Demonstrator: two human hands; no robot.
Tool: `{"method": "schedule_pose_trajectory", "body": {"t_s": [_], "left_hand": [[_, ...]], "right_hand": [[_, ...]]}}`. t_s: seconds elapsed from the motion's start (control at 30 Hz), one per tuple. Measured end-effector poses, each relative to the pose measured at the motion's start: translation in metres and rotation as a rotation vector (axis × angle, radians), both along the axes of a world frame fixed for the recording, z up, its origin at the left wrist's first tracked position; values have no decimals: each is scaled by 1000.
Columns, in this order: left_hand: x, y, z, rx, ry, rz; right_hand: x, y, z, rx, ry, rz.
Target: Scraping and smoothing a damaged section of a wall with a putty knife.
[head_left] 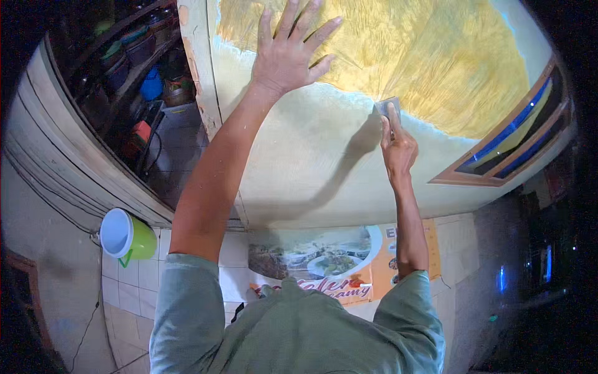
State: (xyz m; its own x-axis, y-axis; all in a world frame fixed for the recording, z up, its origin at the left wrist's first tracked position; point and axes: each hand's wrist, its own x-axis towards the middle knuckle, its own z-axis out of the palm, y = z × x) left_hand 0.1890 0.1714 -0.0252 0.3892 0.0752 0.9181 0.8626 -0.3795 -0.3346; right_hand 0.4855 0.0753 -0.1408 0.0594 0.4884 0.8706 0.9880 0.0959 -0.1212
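While the left hand [285, 61] spreads its fingers wide across a ragged-edged yellow patch [448, 68] high on a pale wall [293, 156], the right hand [400, 148] grips a small flat grey tool [390, 105], one finger extended along its face. The tool sits at the patch's lower border, where a thin whitish-blue line separates yellow from pale; from where I stand, I cannot tell how firmly it presses. A shadow slants down the wall from the right hand. To the right is a wood-framed window [502, 154]; to the left, a doorway gives onto dim shelves [134, 76] of containers. Below, a printed banner [405, 246] is spread at the wall's foot, and a lime-green bucket [142, 239] with a pale interior shows near the white floor tiles [129, 282].
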Motion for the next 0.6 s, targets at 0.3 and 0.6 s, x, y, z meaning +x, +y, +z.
{"method": "schedule_pose_trajectory", "body": {"t_s": [0.3,0.6], "left_hand": [[6,-2,-9,-52,4,-3],[6,0,-9,-15,-14,-91]], "right_hand": [[5,6,-2,48,34,90],[2,3,-3,12,16,31]]}}
